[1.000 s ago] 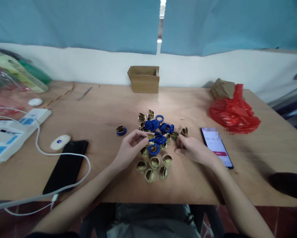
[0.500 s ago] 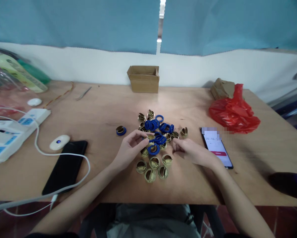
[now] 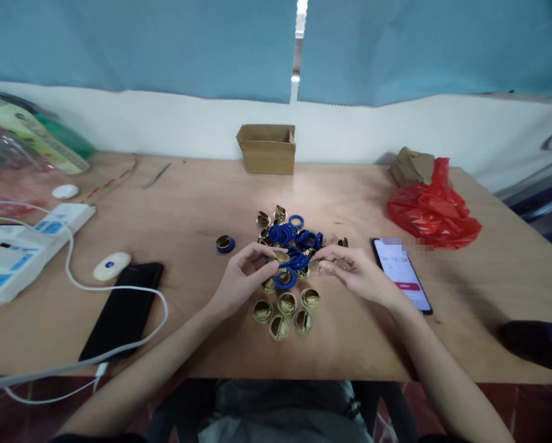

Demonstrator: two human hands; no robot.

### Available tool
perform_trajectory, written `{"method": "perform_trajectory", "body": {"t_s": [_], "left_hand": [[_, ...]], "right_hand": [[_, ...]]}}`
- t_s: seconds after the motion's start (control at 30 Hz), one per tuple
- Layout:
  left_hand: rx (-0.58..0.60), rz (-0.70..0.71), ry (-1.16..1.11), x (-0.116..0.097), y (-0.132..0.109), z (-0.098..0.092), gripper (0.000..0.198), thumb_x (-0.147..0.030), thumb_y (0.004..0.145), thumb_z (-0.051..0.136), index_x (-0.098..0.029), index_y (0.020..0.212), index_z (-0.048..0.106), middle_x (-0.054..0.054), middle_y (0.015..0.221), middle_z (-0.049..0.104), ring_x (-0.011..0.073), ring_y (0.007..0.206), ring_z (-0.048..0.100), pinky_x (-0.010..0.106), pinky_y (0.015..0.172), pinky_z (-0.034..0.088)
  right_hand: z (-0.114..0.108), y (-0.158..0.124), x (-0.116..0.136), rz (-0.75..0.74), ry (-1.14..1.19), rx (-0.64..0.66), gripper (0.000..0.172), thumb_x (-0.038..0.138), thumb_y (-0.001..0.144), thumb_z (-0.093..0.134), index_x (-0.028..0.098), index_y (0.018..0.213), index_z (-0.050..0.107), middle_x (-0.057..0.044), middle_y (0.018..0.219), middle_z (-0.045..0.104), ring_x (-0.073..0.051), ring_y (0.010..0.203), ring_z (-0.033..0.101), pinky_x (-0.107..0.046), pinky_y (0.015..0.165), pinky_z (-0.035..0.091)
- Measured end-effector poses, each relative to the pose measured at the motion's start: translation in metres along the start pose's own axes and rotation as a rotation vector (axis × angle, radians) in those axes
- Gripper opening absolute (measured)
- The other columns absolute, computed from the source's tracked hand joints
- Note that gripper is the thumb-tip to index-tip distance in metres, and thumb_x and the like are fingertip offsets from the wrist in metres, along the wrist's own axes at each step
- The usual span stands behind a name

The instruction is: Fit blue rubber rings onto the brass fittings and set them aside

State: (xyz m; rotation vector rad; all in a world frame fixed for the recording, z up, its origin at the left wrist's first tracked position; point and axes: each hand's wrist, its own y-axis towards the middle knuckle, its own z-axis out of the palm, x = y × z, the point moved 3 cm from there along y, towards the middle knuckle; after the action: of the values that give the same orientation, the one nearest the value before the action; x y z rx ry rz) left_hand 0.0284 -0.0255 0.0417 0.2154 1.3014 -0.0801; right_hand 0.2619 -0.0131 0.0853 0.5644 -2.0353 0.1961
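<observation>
Between the thumb and fingers of my left hand (image 3: 245,271) is a round gold metal piece (image 3: 282,257), held above the pile. My right hand (image 3: 354,274) is at the pile's right side, its thumb and fingertips pinched together. A small shiny bit shows by its thumb, too small to name. Blue rings (image 3: 282,233) lie heaped with similar gold pieces around them. One loose blue ring (image 3: 285,279) rests just below my left fingertips. Several gold round pieces (image 3: 287,302) with a bar across sit in a group nearest me.
A small open cardboard box (image 3: 269,157) stands at the back. To the right are a lit phone (image 3: 402,277), a red plastic bag (image 3: 435,212) and a dark bottle (image 3: 534,344). A black phone (image 3: 121,314), white cable (image 3: 158,288) and power strip (image 3: 40,243) lie left.
My right hand has shifted slightly, its fingers reaching further left and a gold piece on the right now partly covered by it. My left hand keeps its hold on the gold piece.
</observation>
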Motion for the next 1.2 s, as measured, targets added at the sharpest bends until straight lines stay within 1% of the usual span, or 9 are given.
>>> {"method": "perform_trajectory", "body": {"t_s": [0.13,0.3,0.4,0.47,0.53,0.67,0.77,1.0,1.2], "left_hand": [[0.056,0.014,0.007,-0.002,-0.002,0.003,0.03,-0.023,0.077,0.084,-0.02,0.096,0.061,0.01,0.118,0.073,0.0218,0.108,0.07,0.036,0.093,0.056],[0.105,0.092,0.055,-0.006,-0.003,0.007,0.041,-0.016,0.067,0.09,-0.021,0.097,0.062,0.005,0.107,0.071,0.0193,0.102,0.07,0.032,0.091,0.056],[0.103,0.102,0.066,-0.004,-0.003,0.007,0.045,-0.015,0.067,0.09,-0.022,0.101,0.06,0.003,0.101,0.068,0.0173,0.096,0.069,0.029,0.085,0.056],[0.114,0.092,0.077,-0.003,-0.004,0.007,0.048,-0.016,0.068,0.089,-0.022,0.104,0.059,0.003,0.101,0.067,0.0166,0.093,0.068,0.028,0.081,0.055],[0.121,0.095,0.095,-0.003,-0.005,0.007,0.049,-0.016,0.069,0.089,-0.022,0.106,0.058,0.003,0.103,0.066,0.0163,0.093,0.067,0.027,0.081,0.055],[0.132,0.103,0.119,-0.003,-0.007,0.007,0.048,-0.017,0.07,0.088,-0.023,0.108,0.059,0.003,0.105,0.065,0.0163,0.096,0.067,0.028,0.084,0.054],[0.137,0.099,0.132,-0.003,-0.007,0.007,0.048,-0.017,0.071,0.088,-0.023,0.109,0.059,0.004,0.106,0.064,0.0164,0.096,0.066,0.028,0.085,0.054],[0.139,0.119,0.158,-0.004,-0.006,0.007,0.049,-0.018,0.069,0.089,-0.022,0.108,0.059,0.005,0.106,0.066,0.0188,0.097,0.068,0.03,0.086,0.057],[0.121,0.221,0.22,-0.003,-0.008,0.007,0.051,-0.016,0.071,0.088,-0.023,0.112,0.059,0.005,0.108,0.066,0.0181,0.101,0.068,0.03,0.091,0.057]], "right_hand": [[0.0,0.001,0.001,-0.051,-0.082,-0.104,0.019,0.032,0.095,0.058,0.022,0.097,0.074,-0.006,0.092,0.076,-0.02,0.087,0.068,-0.036,0.081,0.052],[0.004,0.0,-0.001,-0.035,-0.025,-0.112,0.019,0.033,0.096,0.058,0.022,0.098,0.074,-0.006,0.097,0.077,-0.019,0.086,0.07,-0.033,0.078,0.051],[0.007,0.0,-0.002,-0.041,-0.041,-0.079,0.022,0.035,0.097,0.058,0.02,0.087,0.07,-0.003,0.082,0.073,-0.015,0.073,0.065,-0.029,0.069,0.048],[0.008,0.0,-0.004,-0.031,-0.079,-0.053,0.029,0.037,0.099,0.054,0.019,0.079,0.064,0.0,0.069,0.065,-0.013,0.062,0.057,-0.027,0.06,0.042],[0.009,0.0,-0.004,-0.017,-0.116,-0.035,0.032,0.037,0.101,0.05,0.02,0.077,0.06,0.001,0.066,0.06,-0.012,0.059,0.053,-0.027,0.057,0.039],[0.01,0.0,-0.001,-0.054,-0.125,-0.016,0.019,0.029,0.1,0.049,0.02,0.096,0.066,-0.004,0.088,0.072,-0.016,0.077,0.064,-0.03,0.071,0.047],[0.01,0.001,0.001,-0.069,-0.091,-0.005,0.019,0.024,0.098,0.051,0.022,0.106,0.069,-0.006,0.103,0.076,-0.019,0.092,0.07,-0.033,0.082,0.051],[0.011,0.0,0.0,-0.045,-0.115,0.003,0.02,0.026,0.099,0.051,0.021,0.091,0.068,-0.004,0.087,0.075,-0.017,0.078,0.068,-0.03,0.073,0.05],[0.009,0.001,0.004,-0.065,-0.019,-0.123,0.017,0.032,0.097,0.058,0.022,0.087,0.068,-0.006,0.096,0.068,-0.019,0.091,0.063,-0.033,0.08,0.049]]}}
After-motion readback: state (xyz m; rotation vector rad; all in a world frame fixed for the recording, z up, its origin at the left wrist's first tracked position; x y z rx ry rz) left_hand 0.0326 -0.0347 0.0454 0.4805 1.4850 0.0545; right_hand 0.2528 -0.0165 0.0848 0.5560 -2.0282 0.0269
